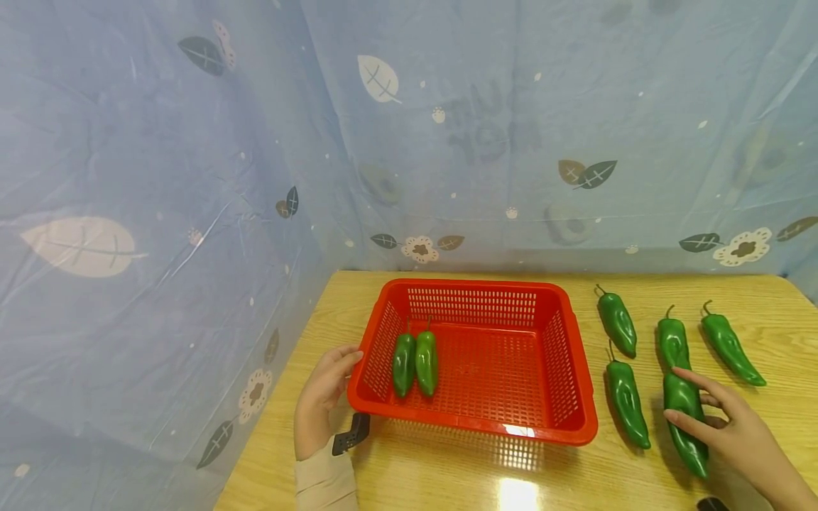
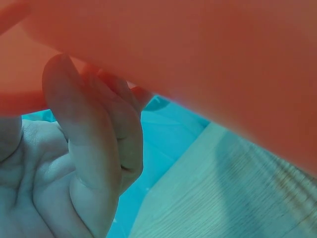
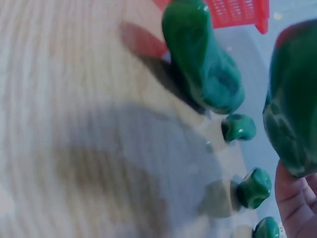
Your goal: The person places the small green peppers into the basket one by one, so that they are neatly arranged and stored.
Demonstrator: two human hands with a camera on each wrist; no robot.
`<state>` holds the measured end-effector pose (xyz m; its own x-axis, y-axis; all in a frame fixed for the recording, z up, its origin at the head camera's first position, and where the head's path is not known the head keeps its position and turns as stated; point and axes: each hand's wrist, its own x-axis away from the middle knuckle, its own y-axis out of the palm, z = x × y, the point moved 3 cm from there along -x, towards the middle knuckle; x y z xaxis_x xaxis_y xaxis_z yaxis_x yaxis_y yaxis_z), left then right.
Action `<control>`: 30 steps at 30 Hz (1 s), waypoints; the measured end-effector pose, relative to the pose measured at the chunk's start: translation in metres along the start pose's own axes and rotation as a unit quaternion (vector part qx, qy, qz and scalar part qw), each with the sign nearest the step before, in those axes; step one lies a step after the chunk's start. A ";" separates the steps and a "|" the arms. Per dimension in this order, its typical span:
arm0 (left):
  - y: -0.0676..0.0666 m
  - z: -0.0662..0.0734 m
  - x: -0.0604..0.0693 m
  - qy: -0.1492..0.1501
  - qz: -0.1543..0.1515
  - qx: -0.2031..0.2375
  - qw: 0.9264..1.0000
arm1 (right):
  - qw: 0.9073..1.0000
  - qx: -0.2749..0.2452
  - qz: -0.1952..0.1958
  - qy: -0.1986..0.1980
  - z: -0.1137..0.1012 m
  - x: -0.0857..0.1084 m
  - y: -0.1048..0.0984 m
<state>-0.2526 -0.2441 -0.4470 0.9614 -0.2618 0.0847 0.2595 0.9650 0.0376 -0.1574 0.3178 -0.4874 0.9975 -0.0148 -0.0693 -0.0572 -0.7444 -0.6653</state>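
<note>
My left hand [image 1: 329, 380] grips the left rim of a red plastic basket [image 1: 469, 431]; in the left wrist view its fingers [image 2: 91, 134] bend up against the basket's blurred underside. Two green chili peppers [image 1: 404, 365] lie side by side within the basket, near its left wall. On the right, my right hand [image 1: 725, 419] holds a green chili pepper [image 1: 686, 436] between thumb and fingers. The right wrist view shows this held pepper [image 3: 297, 99] close up, apart from the tabletop.
Right of the basket, several more green chili peppers lie on the wooden table [image 1: 434, 472]: one nearest the basket [image 1: 628, 404], one behind it [image 1: 618, 324], one behind the held pepper [image 1: 673, 342], one at far right [image 1: 731, 349]. A leaf-patterned blue curtain [image 1: 460, 142] hangs behind and at left.
</note>
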 end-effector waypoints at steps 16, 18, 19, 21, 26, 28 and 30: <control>-0.001 0.000 -0.001 -0.002 0.009 0.003 1.000 | 0.997 -0.041 0.048 -0.054 -0.028 -0.015 -0.001; -0.001 0.000 -0.001 -0.001 0.011 0.000 1.000 | 0.995 -0.042 0.053 -0.068 -0.033 -0.018 -0.003; -0.001 0.001 -0.001 0.000 0.012 -0.001 1.000 | 0.995 -0.038 0.055 -0.072 -0.036 -0.019 -0.003; -0.001 0.001 0.000 0.000 0.012 0.001 1.000 | 0.994 -0.036 0.059 -0.081 -0.041 -0.022 -0.004; -0.001 0.000 0.000 -0.002 0.006 0.004 1.000 | 0.992 -0.045 0.058 -0.103 -0.055 -0.028 -0.008; -0.001 -0.001 -0.001 -0.004 0.006 0.001 1.000 | 0.991 -0.047 0.056 -0.108 -0.059 -0.030 -0.010; -0.001 -0.002 -0.001 -0.006 0.007 0.000 1.000 | 0.991 -0.050 0.055 -0.108 -0.063 -0.032 -0.011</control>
<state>-0.2537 -0.2449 -0.4487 0.9640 -0.2476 0.0965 0.2452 0.9688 0.0365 -0.1860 0.2846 -0.4314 0.9523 0.0356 -0.3031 -0.1506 -0.8090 -0.5682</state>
